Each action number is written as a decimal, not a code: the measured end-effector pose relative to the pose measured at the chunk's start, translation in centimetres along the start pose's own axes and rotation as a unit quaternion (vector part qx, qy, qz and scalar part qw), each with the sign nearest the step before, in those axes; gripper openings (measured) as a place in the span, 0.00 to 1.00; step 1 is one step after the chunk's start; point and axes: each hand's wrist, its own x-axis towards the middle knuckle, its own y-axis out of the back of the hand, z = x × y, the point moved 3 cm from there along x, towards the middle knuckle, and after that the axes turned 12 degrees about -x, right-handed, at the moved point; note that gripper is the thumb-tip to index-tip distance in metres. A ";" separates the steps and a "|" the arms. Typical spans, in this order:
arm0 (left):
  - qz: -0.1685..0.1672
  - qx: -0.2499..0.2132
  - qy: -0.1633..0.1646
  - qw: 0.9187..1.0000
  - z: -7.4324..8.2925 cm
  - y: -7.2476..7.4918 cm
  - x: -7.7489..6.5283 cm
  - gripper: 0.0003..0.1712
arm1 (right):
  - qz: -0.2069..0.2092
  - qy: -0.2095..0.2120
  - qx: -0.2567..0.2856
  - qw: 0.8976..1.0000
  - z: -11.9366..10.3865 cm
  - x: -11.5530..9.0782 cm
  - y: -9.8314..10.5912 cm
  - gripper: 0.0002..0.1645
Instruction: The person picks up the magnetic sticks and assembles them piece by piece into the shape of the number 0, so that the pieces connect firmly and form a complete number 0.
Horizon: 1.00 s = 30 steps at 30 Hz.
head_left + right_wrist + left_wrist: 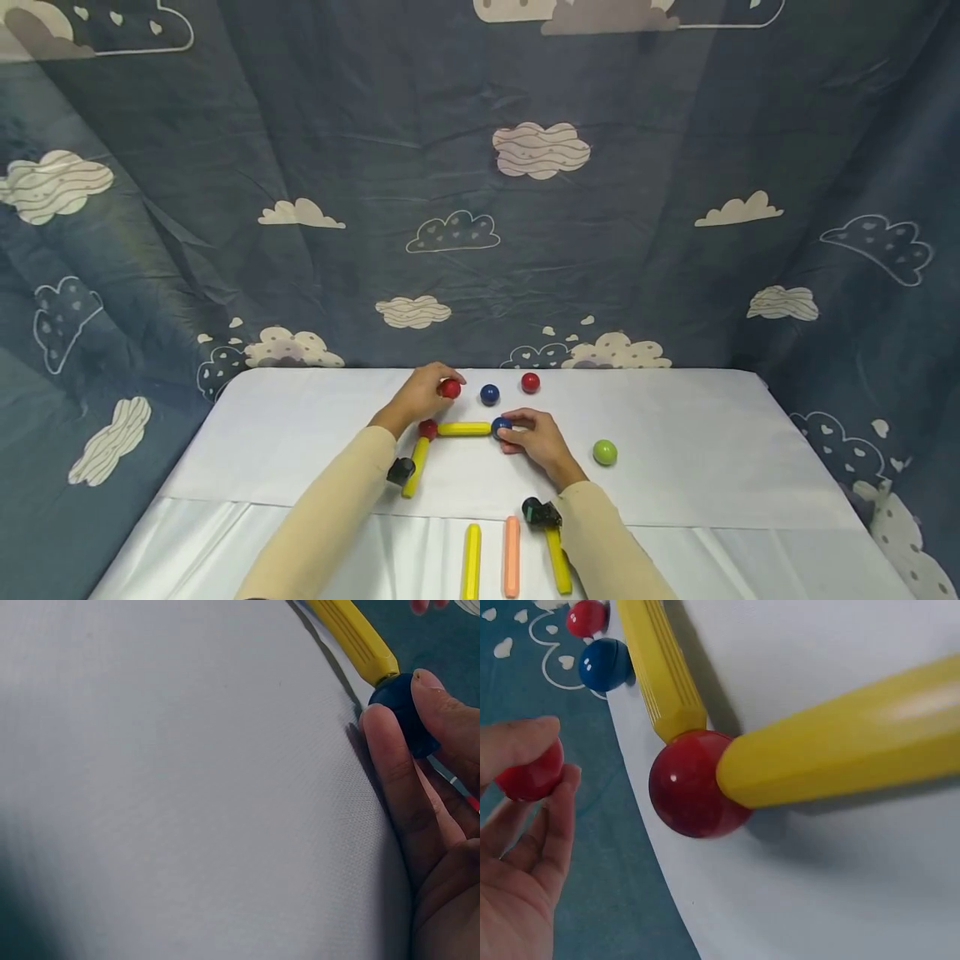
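Note:
Between thumb and fingers, my left hand [423,393] pinches a red ball [534,774] near the table's back edge. My right hand [542,442] pinches a blue ball [501,428], which sits against the right end of a yellow stick [463,429]. That stick's left end meets another red ball [694,784]. From the same red ball a second yellow stick [416,467] runs toward the front, partly behind the left wrist's camera. In the right wrist view, the blue ball [401,712] touches the yellow stick [356,637] at its tip.
Behind the hands lie a loose blue ball [490,394] and a red ball [530,382]. A green ball [604,452] rests to the right. At the front are a yellow stick [471,562], a salmon stick [512,557] and another yellow stick [558,562], partly covered by the right sleeve.

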 end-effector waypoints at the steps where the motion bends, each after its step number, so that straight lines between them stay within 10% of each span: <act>1: -0.003 -0.006 -0.002 1.000 0.0 0.1 -0.4 0.20 | -0.001 0.000 -0.001 1.000 0.0 0.0 -0.1 0.22; 12: -0.031 -0.110 0.002 0.993 -0.6 0.7 -4.8 0.21 | -0.005 0.011 0.004 1.000 0.2 0.1 -0.1 0.22; 30: -0.040 -0.139 -0.013 0.989 -2.6 1.2 -11.5 0.16 | 0.005 0.009 0.007 1.000 0.1 0.0 -0.2 0.21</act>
